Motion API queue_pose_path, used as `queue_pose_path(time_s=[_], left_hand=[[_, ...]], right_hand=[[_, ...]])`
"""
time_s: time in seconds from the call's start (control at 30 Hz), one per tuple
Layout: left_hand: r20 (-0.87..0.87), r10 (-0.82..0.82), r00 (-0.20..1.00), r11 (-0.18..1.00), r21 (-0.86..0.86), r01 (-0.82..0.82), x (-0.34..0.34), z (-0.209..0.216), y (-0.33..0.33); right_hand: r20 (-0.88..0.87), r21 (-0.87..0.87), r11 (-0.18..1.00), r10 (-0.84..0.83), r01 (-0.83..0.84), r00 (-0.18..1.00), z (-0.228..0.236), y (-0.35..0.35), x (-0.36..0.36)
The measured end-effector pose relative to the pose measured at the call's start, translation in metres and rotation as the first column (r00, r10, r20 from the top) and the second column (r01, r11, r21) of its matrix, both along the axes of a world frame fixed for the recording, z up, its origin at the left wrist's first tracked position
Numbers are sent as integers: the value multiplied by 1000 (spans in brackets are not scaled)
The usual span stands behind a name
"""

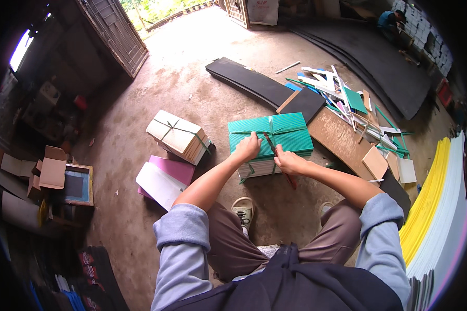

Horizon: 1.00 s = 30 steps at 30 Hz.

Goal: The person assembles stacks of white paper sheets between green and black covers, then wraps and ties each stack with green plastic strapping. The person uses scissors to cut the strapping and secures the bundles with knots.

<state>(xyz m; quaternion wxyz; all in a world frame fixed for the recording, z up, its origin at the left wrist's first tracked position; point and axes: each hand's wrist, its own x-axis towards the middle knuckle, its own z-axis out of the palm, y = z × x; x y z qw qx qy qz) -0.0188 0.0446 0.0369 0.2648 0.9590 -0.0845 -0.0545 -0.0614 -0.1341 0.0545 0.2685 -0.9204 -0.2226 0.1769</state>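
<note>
In front of me stands a stack of sheets with a teal sheet (249,124) on top and paler layers beneath. Green twine (284,130) crosses it and is knotted near the middle of the top. My left hand (248,147) is closed at the top's front left, pinching the twine. My right hand (290,161) grips a red-handled tool that looks like scissors (269,142). The dark blades point up and left, close to the knot and the left fingertips. The fingers partly hide the handles, so how far the blades are apart is unclear.
To the left, another twine-tied stack (176,136) of cream sheets stands behind white and pink sheets (163,184). Offcuts (342,101) lie heaped at right over a brown board (342,142). Yellow sheets (428,202) stand at far right; a person (389,22) sits far back.
</note>
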Motion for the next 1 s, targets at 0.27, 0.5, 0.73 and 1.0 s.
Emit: queue_pose_path(time_s=[0.27,0.5,0.73,1.0], left_hand=[[-54,-48,997,996,66,51,-1,9,11],[-55,-63,997,998,-14,62,-1,-1,9],[-10,56,998,967,-249,-57,-11,-15,6],[69,168,983,944,-298,-140,-26,1,-7]], right_hand=[[-72,-10,1000,23,-24,997,-5,24,10],[-130,-82,997,1,-12,992,-11,35,8],[-179,-64,997,28,-40,983,-15,36,13],[-145,4,1000,25,-24,989,-12,35,9]])
